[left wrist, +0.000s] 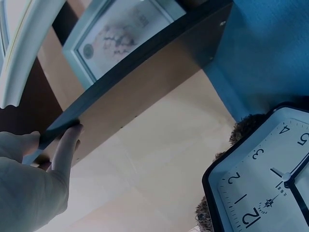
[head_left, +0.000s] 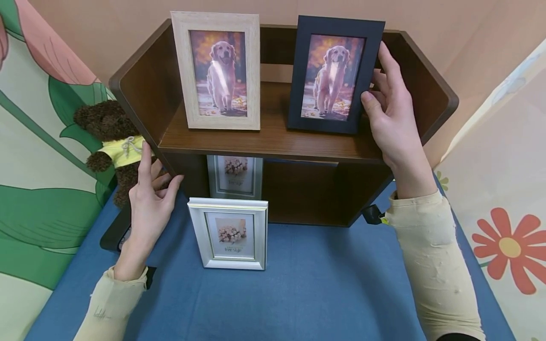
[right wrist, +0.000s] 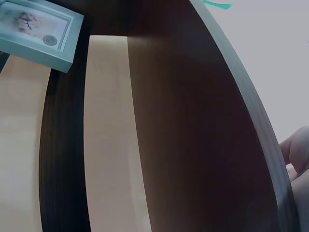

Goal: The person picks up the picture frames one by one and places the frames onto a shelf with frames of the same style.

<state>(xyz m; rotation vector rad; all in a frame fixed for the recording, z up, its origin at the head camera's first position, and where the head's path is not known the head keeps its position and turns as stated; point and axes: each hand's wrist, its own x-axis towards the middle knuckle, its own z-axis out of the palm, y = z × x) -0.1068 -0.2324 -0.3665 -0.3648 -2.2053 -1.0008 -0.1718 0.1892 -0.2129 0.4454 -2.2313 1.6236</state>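
My right hand (head_left: 394,111) grips the right edge of a dark blue picture frame (head_left: 294,85) with a dog photo, which stands on the upper board of a brown wooden shelf (head_left: 273,147). Only a bit of that hand (right wrist: 298,152) shows in the right wrist view. My left hand (head_left: 151,203) pinches the front edge of the shelf's left side panel, thumb inside and fingers outside, as the left wrist view shows. Left of the dark frame, a whitish wood-grain picture frame (head_left: 181,71) with a similar photo stands on the upper board.
One silver frame (head_left: 213,175) stands in the lower compartment; another silver frame (head_left: 260,237) is in front, on the blue cloth (head_left: 307,293). A brown teddy bear (head_left: 108,121) in a yellow top and a black-rimmed clock (left wrist: 246,179) are beside the shelf's left side.
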